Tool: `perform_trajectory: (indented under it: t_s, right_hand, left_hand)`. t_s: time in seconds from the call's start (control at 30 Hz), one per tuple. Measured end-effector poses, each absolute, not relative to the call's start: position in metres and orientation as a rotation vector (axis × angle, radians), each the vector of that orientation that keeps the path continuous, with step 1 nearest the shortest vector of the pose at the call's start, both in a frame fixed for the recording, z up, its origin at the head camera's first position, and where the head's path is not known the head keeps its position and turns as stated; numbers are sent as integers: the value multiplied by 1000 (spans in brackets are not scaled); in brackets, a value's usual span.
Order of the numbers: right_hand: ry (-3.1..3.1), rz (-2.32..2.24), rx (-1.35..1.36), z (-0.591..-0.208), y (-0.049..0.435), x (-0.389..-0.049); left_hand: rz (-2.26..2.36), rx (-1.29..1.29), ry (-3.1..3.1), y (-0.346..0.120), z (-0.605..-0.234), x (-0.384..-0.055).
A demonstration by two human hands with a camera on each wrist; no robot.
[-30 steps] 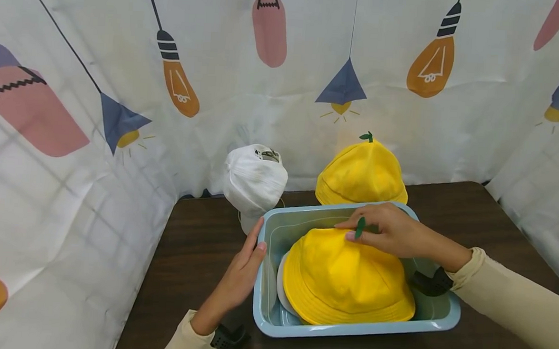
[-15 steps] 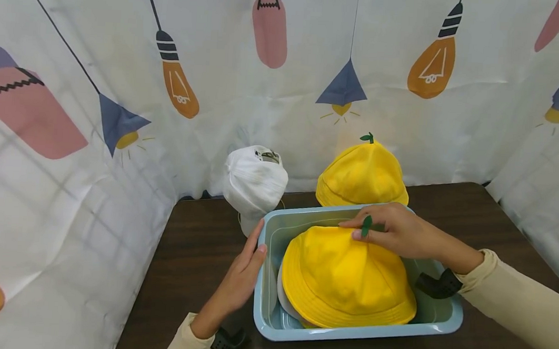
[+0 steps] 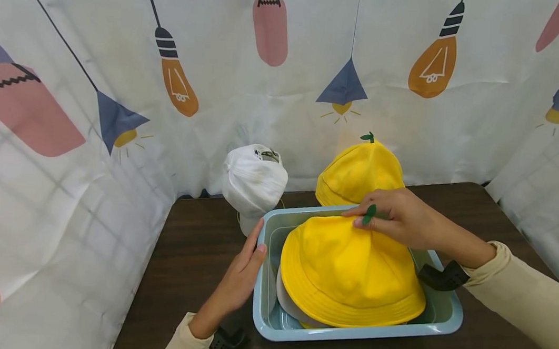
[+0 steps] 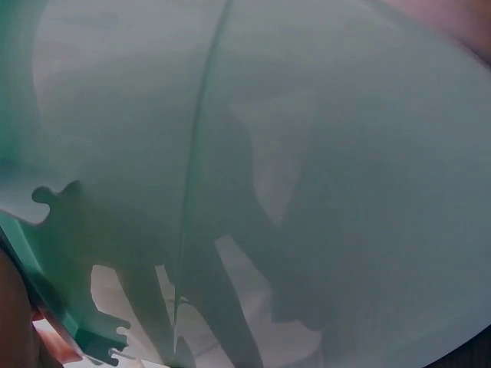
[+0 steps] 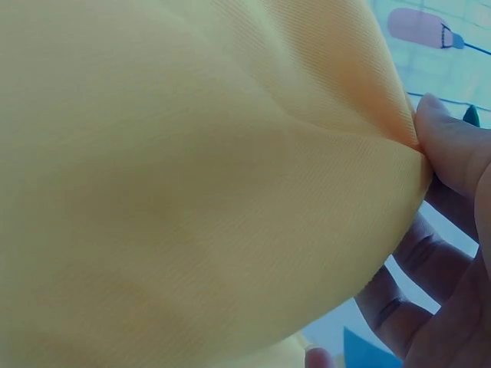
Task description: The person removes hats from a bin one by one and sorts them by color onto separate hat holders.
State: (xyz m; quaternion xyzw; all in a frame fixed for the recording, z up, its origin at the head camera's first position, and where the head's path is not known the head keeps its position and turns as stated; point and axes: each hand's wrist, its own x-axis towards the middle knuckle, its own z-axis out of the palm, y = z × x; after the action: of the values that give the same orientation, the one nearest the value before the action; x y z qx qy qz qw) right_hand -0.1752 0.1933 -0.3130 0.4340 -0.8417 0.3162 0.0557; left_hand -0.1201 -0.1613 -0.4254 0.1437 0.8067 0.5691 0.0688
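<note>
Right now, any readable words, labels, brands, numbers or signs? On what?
None readable.
White cap: dark mark near its back opening, too small to read.
Backdrop: lamp drawings, no words.
Held hat, tub: no lettering visible.

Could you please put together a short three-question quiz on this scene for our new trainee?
1. Which hand pinches the top of the nearer yellow hat?

2. True or false: in the head view, the farther yellow hat is behind the light blue basin.

3. What does the left hand touch?
A) the white cap
B) the side of the light blue basin
C) the farther yellow hat

Key
1. The right hand, close to the green leaf on top.
2. True; it shows beyond the far rim, partly hidden by the right hand.
3. B
</note>
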Motion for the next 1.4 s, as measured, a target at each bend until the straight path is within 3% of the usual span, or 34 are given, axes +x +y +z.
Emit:
perform_trajectory:
  t_s: [0.77, 1.4]
  right_hand:
    - [-2514, 935, 1224, -269, 202, -177]
    - [-2406, 792, 1091, -209, 204, -181]
  left_hand:
    - [1680, 416, 2442, -159, -426, -119]
    - [1687, 424, 2453, -159, -425, -122]
